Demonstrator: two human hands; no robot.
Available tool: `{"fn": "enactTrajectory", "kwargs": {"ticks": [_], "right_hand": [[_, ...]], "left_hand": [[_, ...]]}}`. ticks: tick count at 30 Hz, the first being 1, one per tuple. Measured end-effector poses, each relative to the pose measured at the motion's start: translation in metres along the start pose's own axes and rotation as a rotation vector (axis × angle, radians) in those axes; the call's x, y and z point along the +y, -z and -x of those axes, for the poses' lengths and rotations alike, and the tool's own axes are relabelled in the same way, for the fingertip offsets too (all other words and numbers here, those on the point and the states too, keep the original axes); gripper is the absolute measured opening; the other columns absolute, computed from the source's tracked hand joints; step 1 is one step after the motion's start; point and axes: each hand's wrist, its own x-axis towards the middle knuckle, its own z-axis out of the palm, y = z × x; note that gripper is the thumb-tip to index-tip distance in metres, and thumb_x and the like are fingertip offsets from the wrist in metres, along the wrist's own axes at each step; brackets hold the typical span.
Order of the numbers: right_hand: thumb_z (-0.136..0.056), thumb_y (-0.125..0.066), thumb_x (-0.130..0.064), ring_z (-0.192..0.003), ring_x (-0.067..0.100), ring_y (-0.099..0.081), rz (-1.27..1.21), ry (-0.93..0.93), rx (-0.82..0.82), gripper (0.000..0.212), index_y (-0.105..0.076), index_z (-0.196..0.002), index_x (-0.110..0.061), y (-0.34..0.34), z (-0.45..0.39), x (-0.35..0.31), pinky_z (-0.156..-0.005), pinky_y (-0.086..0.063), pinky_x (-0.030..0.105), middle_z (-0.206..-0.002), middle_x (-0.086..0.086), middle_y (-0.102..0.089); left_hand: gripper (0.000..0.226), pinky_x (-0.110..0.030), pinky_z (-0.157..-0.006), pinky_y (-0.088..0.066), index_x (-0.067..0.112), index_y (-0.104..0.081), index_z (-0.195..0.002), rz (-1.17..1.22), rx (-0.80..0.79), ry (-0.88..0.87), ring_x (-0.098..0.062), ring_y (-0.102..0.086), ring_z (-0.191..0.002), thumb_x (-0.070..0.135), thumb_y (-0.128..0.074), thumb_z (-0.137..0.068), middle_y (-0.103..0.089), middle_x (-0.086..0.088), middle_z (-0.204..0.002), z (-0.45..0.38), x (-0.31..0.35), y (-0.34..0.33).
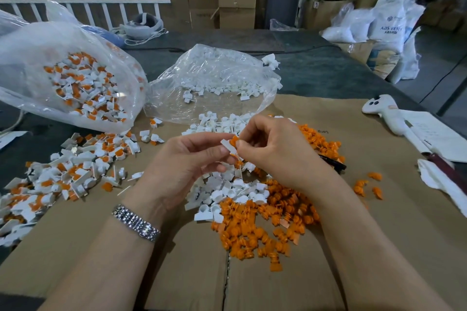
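White plastic piece (228,147) sits pinched between the thumb and fingers of your left hand (187,159), at the middle of the frame, above the cardboard sheet (353,209) that covers the counter (328,70). Your right hand (275,151) pinches an orange plug (234,140) in its fingertips and holds it against the top end of that piece. Both hands are clamped on their parts and nearly touch each other. Just below them lies a heap of loose white pieces (227,189), and at its lower right a wide heap of orange plugs (265,230). At the left of the frame, joined white-and-orange pieces (75,166) spill from 1 clear bag (75,83); a 2nd clear bag (219,78), holding white pieces, lies open above your hands.
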Motion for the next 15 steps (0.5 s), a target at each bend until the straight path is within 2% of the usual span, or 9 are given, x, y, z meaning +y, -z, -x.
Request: {"fn": "enactTrajectory", "kwargs": {"ticks": [3,5,7,9,11,13,15], "right_hand": [[-0.086,-0.072,-0.025,-0.064,0.006,-0.056,0.105,-0.023,0.001,0.011,-0.064,-0.080,-0.023,-0.002,-0.001,0.000,-0.065,-0.054,0.034,-0.070,-0.010,-0.062],[-0.087,-0.073,-0.026,-0.064,0.006,-0.056,0.110,-0.041,-0.003,0.011,-0.064,-0.080,-0.022,-0.003,-0.001,-0.001,-0.064,-0.053,0.033,-0.070,-0.010,-0.062],[-0.088,-0.074,-0.026,-0.059,0.001,-0.054,-0.003,-0.051,-0.010,0.011,-0.067,-0.082,-0.020,0.000,0.000,-0.002,-0.058,-0.047,0.022,-0.068,-0.010,-0.062],[-0.089,-0.075,-0.026,-0.059,-0.002,-0.056,-0.128,-0.040,-0.058,0.010,-0.069,-0.089,-0.018,0.005,0.001,-0.004,-0.057,-0.046,0.016,-0.071,-0.009,-0.066],[-0.088,-0.077,-0.026,-0.068,0.008,-0.063,-0.216,-0.020,-0.109,0.019,-0.068,-0.102,-0.020,0.011,0.003,-0.004,-0.064,-0.054,0.020,-0.084,-0.006,-0.070],[-0.088,-0.078,-0.022,-0.079,0.017,-0.064,-0.243,0.016,-0.126,0.031,-0.065,-0.116,-0.025,0.015,0.004,-0.004,-0.072,-0.055,0.022,-0.095,-0.002,-0.068],[-0.089,-0.076,-0.020,-0.081,0.015,-0.065,-0.220,0.063,-0.114,0.033,-0.067,-0.120,-0.027,0.015,0.004,-0.005,-0.073,-0.055,0.019,-0.094,-0.004,-0.068]], "left_hand": [[0.019,-0.020,-0.071,-0.058,0.021,-0.082,-0.095,-0.179,0.033,-0.098,-0.020,-0.077,-0.081,0.018,-0.078,-0.077,-0.079,-0.012,-0.091,0.001,-0.003,-0.003],[0.018,-0.019,-0.074,-0.058,0.026,-0.081,-0.094,-0.290,0.066,-0.149,-0.020,-0.078,-0.081,0.025,-0.080,-0.076,-0.080,-0.008,-0.089,0.003,-0.004,-0.004],[0.020,-0.022,-0.077,-0.059,0.023,-0.082,-0.097,-0.222,0.084,-0.152,-0.024,-0.078,-0.086,0.024,-0.081,-0.077,-0.080,-0.009,-0.094,0.002,-0.004,-0.003],[0.021,-0.024,-0.078,-0.060,0.016,-0.082,-0.100,-0.049,0.060,-0.109,-0.027,-0.077,-0.091,0.016,-0.078,-0.079,-0.079,-0.014,-0.098,0.002,-0.002,-0.002],[0.020,-0.023,-0.075,-0.059,0.011,-0.082,-0.099,0.071,0.027,-0.063,-0.025,-0.077,-0.089,0.010,-0.075,-0.081,-0.079,-0.016,-0.099,0.001,0.000,-0.003],[0.021,-0.022,-0.074,-0.059,0.010,-0.083,-0.099,0.107,0.020,-0.042,-0.023,-0.077,-0.087,0.009,-0.072,-0.081,-0.079,-0.016,-0.098,0.001,0.000,-0.004],[0.021,-0.021,-0.073,-0.059,0.010,-0.083,-0.099,0.127,0.024,-0.037,-0.023,-0.077,-0.087,0.008,-0.071,-0.081,-0.079,-0.016,-0.098,0.000,0.001,-0.004]]}}
